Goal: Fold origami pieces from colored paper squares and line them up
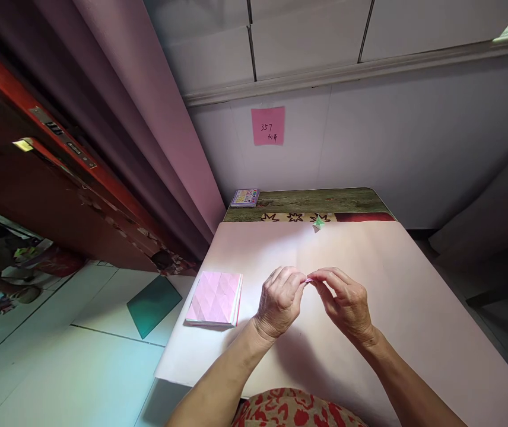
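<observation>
My left hand [281, 298] and my right hand [343, 300] meet above the middle of the table [414, 308]. Both pinch a small folded piece of pink paper [308, 280] between their fingertips. Most of that paper is hidden by the fingers. A stack of pink paper squares [215, 298] lies to the left of my left hand, near the table's left edge. A small green folded paper shape [318, 223] sits farther back on the table.
A small colourful packet [245, 197] lies at the table's far left corner, on a patterned strip. A pink note [267, 126] is stuck on the wall behind. Left of the table are a curtain, a red door and a tiled floor with a green sheet [154, 304].
</observation>
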`<state>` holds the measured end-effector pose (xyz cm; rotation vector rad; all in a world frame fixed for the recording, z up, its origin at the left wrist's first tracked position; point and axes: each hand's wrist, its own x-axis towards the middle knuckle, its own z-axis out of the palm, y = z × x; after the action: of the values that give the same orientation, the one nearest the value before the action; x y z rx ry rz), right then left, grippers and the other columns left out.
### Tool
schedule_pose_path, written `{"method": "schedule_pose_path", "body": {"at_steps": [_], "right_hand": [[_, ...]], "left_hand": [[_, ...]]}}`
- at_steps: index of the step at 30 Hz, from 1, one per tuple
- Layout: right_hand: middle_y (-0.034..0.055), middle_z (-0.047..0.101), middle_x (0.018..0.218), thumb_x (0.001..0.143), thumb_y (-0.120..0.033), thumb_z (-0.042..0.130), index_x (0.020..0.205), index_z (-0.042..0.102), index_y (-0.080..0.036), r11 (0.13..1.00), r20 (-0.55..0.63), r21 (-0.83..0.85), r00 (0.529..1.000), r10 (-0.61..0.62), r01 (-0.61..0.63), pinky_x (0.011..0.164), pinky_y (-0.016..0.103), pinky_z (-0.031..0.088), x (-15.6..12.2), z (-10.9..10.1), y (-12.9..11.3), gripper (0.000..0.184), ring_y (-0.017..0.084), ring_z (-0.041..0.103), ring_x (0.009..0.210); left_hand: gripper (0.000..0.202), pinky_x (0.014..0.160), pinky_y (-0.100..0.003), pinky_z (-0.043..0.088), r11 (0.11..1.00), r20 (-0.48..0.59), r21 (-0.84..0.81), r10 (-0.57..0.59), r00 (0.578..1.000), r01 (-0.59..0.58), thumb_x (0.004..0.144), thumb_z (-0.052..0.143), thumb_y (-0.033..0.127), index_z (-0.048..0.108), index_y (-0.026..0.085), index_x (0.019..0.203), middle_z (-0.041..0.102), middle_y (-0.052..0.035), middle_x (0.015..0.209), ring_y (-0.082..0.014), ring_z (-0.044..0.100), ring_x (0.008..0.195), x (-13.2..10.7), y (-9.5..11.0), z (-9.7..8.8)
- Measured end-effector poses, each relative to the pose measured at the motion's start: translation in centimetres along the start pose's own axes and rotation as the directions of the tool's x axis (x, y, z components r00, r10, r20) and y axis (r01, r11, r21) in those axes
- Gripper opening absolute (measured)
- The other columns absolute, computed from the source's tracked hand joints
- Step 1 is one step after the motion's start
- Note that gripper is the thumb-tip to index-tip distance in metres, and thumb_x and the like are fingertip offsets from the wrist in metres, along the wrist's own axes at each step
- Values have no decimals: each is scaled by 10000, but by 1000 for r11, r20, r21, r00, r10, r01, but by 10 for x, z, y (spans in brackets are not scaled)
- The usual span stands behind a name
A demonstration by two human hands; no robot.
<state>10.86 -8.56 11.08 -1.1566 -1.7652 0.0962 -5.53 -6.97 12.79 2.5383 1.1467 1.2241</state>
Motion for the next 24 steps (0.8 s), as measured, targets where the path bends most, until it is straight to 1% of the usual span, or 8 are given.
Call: {"method": "schedule_pose_path", "body": {"at_steps": [4, 6, 8, 10, 12, 16, 19, 24], "right_hand": [[18, 739, 899, 934, -154, 591, 1049, 706, -246, 999, -40, -22, 998, -47, 47, 712, 222, 503, -4, 3, 8, 186, 129, 686, 792], [13, 747, 920, 929, -134, 596, 1114, 698, -265, 994, -23, -57, 996, -90, 88, 721, 224, 504, -9, 6, 16, 249, 128, 691, 795], [12, 756, 952, 924, -109, 592, 1186, 673, -279, 988, -4, -92, 993, -121, 120, 742, 230, 508, -15, 9, 23, 323, 131, 698, 812], [19, 757, 1009, 925, -96, 574, 1248, 640, -287, 988, 22, -86, 992, -127, 129, 787, 245, 518, -21, 13, 28, 380, 144, 706, 870], [27, 750, 1056, 935, -114, 549, 1289, 612, -289, 996, 65, -26, 994, -89, 91, 816, 267, 536, -27, 17, 29, 400, 158, 708, 914], [60, 736, 1083, 944, -237, 525, 1396, 501, -253, 954, 153, 188, 966, 206, -234, 740, 290, 587, -35, 24, 28, 452, 181, 723, 883], [79, 734, 1074, 938, -276, 509, 1404, 482, -222, 863, 208, 263, 899, 385, -431, 703, 290, 594, -41, 28, 36, 470, 197, 722, 912], [54, 722, 1109, 878, -173, 473, 1157, 676, -247, 889, 241, 290, 926, 289, -353, 997, 425, 500, -56, 33, 61, 354, 207, 651, 1099]], "left_hand": [[295, 854, -338, 519, 929, 47, -241, -277, 960, 280, 829, 660, 178, 603, 204, 1117, 677, -63, 1009, -185, 629, 933, 0, -4, 4], [524, 856, -346, 534, 750, 193, -444, -454, 870, 490, 759, 745, 261, 547, 185, 1238, 676, -75, 1034, -187, 644, 924, 1, -7, 5], [517, 803, -337, 551, 470, 377, -603, -543, 750, 644, 780, 726, 368, 561, 140, 1213, 687, -90, 986, -175, 659, 845, 2, -9, 6], [415, 748, -320, 553, 250, 486, -667, -567, 665, 702, 808, 689, 412, 618, 109, 1083, 694, -101, 926, -162, 658, 771, 0, -12, 9], [370, 721, -306, 543, 161, 517, -684, -582, 628, 711, 766, 730, 375, 645, 103, 1002, 700, -104, 903, -159, 653, 747, -4, -16, 15], [410, 707, -291, 525, 176, 489, -697, -592, 640, 695, 710, 745, 242, 643, 134, 1091, 720, -81, 878, -164, 653, 761, -16, -30, 32], [420, 793, -305, 523, 340, 400, -660, -596, 696, 670, 722, 696, 179, 656, 168, 1139, 731, -62, 911, -168, 665, 830, -27, -41, 43], [193, 925, -328, 498, 559, 334, -561, -523, 785, 611, 790, 575, 157, 750, 198, 860, 735, -62, 1004, -182, 660, 977, -47, -56, 52]]}}
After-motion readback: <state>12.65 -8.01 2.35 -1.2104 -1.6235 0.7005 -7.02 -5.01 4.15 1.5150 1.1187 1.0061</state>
